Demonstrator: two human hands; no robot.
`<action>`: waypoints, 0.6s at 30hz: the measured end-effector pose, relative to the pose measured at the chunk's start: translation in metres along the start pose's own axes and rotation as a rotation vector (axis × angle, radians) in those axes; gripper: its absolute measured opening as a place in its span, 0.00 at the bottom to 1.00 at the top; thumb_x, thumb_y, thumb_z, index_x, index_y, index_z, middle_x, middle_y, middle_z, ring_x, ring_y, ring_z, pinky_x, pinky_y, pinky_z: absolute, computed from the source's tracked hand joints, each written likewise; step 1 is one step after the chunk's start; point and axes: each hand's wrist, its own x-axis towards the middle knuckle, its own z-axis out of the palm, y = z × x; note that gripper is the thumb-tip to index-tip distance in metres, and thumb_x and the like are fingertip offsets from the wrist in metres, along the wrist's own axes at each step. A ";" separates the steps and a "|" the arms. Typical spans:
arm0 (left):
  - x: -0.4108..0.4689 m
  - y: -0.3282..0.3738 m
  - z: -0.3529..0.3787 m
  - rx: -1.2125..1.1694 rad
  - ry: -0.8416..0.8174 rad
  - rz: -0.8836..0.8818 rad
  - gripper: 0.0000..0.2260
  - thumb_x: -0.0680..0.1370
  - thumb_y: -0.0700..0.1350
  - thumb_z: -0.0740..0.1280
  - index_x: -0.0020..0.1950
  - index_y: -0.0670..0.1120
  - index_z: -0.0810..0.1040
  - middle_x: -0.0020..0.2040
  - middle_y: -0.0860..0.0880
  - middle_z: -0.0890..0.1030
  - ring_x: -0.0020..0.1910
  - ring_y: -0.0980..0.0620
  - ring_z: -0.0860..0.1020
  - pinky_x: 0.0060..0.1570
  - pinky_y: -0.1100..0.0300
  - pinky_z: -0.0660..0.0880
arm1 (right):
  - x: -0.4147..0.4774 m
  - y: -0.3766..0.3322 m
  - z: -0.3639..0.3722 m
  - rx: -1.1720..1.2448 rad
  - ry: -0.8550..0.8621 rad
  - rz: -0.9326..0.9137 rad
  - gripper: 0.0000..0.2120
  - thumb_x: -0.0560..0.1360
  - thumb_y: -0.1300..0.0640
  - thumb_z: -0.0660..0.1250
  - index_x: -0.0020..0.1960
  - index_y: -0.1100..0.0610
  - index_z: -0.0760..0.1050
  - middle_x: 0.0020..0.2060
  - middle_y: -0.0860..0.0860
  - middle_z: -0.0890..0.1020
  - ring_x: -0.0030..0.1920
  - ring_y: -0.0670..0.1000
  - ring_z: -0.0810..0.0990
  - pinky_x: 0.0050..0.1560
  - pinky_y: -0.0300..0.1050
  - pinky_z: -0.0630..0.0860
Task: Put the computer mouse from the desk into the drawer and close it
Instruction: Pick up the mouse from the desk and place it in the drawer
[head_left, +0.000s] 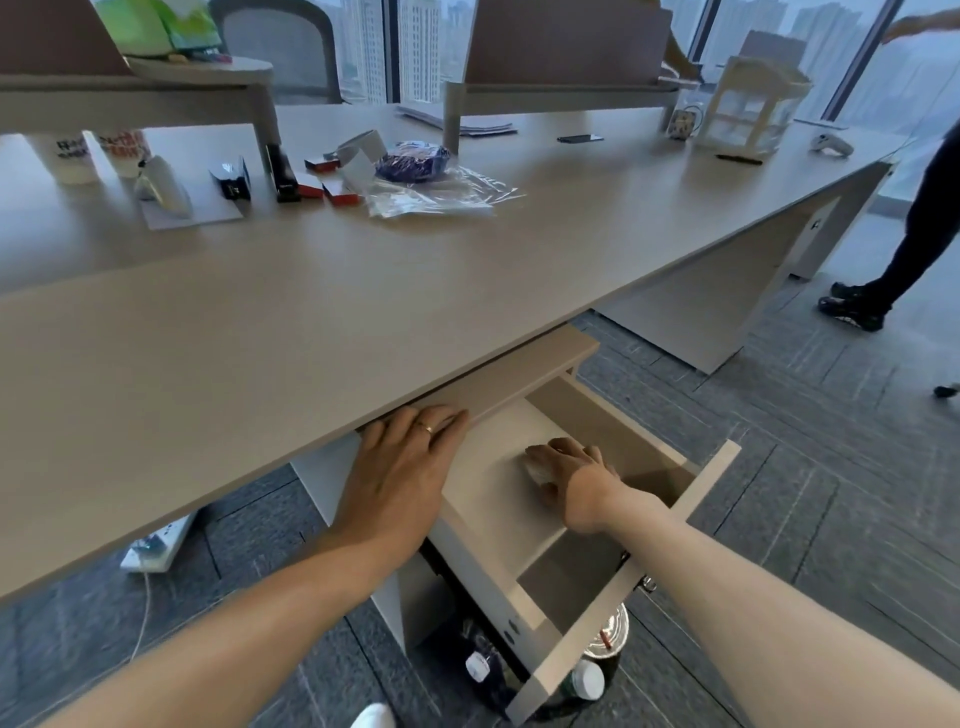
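Observation:
The drawer under the desk is pulled out wide, its white inside showing. My right hand reaches down into it and is curled over a pale computer mouse, which rests on the drawer floor and is mostly hidden by my fingers. My left hand, with a ring on one finger, lies flat with fingers apart against the desk's front edge just left of the drawer and holds nothing.
Small boxes, a plastic bag and paper cups crowd the desk's far side. Bottles and a lidded cup stand on the floor below the drawer front. A power strip lies under the desk. Another person's legs stand at right.

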 end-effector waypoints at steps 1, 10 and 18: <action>0.000 0.000 0.000 -0.001 -0.001 -0.004 0.32 0.68 0.35 0.53 0.72 0.48 0.70 0.69 0.50 0.74 0.62 0.45 0.72 0.48 0.51 0.68 | 0.003 -0.001 0.002 -0.010 -0.014 0.006 0.30 0.77 0.59 0.62 0.75 0.42 0.61 0.74 0.49 0.61 0.70 0.60 0.62 0.68 0.53 0.64; 0.001 0.001 0.001 0.020 -0.023 -0.025 0.33 0.66 0.34 0.56 0.71 0.48 0.70 0.68 0.50 0.75 0.61 0.45 0.72 0.48 0.50 0.68 | 0.009 -0.007 0.007 -0.127 -0.103 0.017 0.32 0.78 0.60 0.64 0.78 0.48 0.56 0.70 0.56 0.60 0.68 0.63 0.65 0.65 0.61 0.71; 0.001 0.005 -0.005 0.025 -0.060 -0.036 0.38 0.65 0.31 0.68 0.74 0.48 0.67 0.71 0.50 0.71 0.64 0.45 0.69 0.52 0.50 0.69 | 0.004 -0.005 0.005 -0.157 -0.130 0.032 0.37 0.76 0.53 0.68 0.78 0.47 0.51 0.72 0.56 0.57 0.70 0.64 0.63 0.64 0.60 0.72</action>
